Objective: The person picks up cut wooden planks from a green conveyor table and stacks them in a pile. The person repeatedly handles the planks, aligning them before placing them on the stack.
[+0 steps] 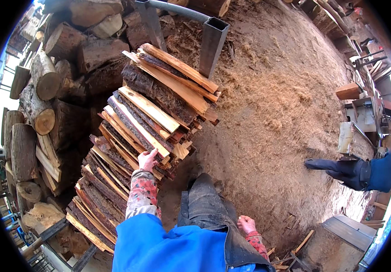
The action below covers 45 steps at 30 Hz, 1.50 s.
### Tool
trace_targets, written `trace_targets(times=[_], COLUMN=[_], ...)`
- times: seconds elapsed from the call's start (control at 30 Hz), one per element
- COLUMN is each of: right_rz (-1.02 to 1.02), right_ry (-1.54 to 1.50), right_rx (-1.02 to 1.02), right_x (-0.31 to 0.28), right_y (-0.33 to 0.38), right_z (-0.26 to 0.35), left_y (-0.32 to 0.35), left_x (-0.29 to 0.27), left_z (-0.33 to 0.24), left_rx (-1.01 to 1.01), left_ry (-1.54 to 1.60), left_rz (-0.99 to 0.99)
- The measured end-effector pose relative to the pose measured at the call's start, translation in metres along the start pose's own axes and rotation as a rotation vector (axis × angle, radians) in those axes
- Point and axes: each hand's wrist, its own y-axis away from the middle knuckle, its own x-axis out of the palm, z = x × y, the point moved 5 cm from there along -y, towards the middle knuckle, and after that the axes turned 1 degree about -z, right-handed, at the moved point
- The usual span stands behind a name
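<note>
My left hand reaches onto a long stack of split wood slats, near their right-hand ends. Its index finger stretches out and touches the end of a pale slat; the other fingers are partly curled, and nothing is lifted in them. Some slats carry dark bark, while others show bare yellowish wood. Low in the view, my right hand hangs beside my dark apron with its fingers curled in and nothing visible in them. Patterned red and grey sleeves cover both forearms.
A metal post frame stands at the far end of the stack. Thick logs are piled on the left. Sawdust covers the floor. On the right, another person in blue stands near machinery. A box-like bin sits lower right.
</note>
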Motion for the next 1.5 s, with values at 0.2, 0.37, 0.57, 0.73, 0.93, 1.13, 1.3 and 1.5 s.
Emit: trace_targets(times=[0.2, 0.37, 0.57, 0.73, 0.93, 1.13, 1.3, 1.5], right_rz=[0.022, 0.041, 0.069, 0.115, 0.131, 0.12, 0.134, 0.112], right_ry=[0.016, 0.018, 0.124, 0.062, 0.04, 0.08, 0.085, 0.195], right_rx=[0.019, 0.021, -0.023, -0.005, 0.027, 0.005, 0.024, -0.001], right_x=[0.006, 0.011, 0.014, 0.008, 0.007, 0.011, 0.01, 0.012], right_y=[0.002, -0.004, -0.017, -0.022, -0.025, -0.029, -0.028, -0.026], right_z=[0.014, 0.015, 0.026, 0.033, 0.031, 0.024, 0.026, 0.032], left_y=[0.013, 0.028, 0.039, 0.039, 0.039, 0.054, 0.068, 0.089], left_x=[0.007, -0.041, -0.066, -0.064, -0.087, -0.099, -0.101, -0.109], left_z=[-0.019, -0.029, -0.027, -0.026, -0.047, -0.066, -0.071, -0.059], left_rx=[0.232, 0.145, 0.073, 0.147, 0.33, 0.491, 0.688, 0.661], left_ry=[0.303, 0.372, 0.511, 0.584, 0.478, 0.219, 0.045, -0.081], left_rz=[0.077, 0.084, 0.091, 0.093, -0.032, -0.13, -0.266, -0.287])
